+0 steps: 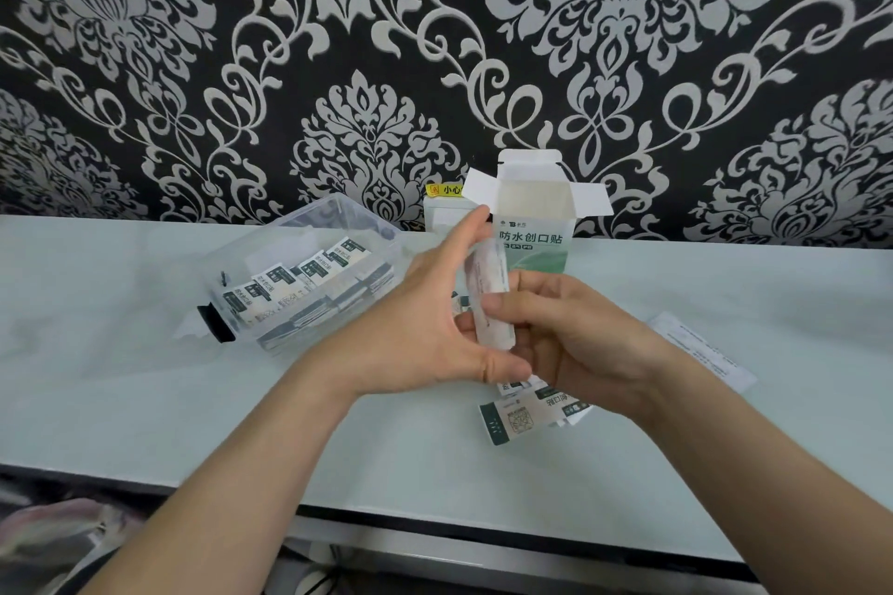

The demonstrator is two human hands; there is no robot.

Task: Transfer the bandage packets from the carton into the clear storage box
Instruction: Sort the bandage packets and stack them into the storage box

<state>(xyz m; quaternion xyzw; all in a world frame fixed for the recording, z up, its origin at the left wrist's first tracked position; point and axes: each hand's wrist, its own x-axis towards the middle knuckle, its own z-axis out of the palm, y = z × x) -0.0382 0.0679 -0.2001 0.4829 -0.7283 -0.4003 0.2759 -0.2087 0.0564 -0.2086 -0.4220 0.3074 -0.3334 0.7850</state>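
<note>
Mid-transfer above the middle of the tabletop [145,401], the right hand [580,343] curls round a stack of bandage packets [488,300], the left hand [435,329] steadying it with straight fingers; next it likely needs carrying left into the clear storage box [241,256].

The carton [534,237] is white and green with printed characters. It stands upright on the table with its top flaps folded open. The clear storage box [309,217] lies to the left of the carton, with a black latch at its near end. It holds rows of bandage packets [309,278], white with dark green ends. A held stack [488,300] of packets stands edge-on in front of the carton, gripped by the right hand [570,333], with the straight fingers of the left hand [435,333] against its side. Loose packets [519,418] lie flat on the table below.
</note>
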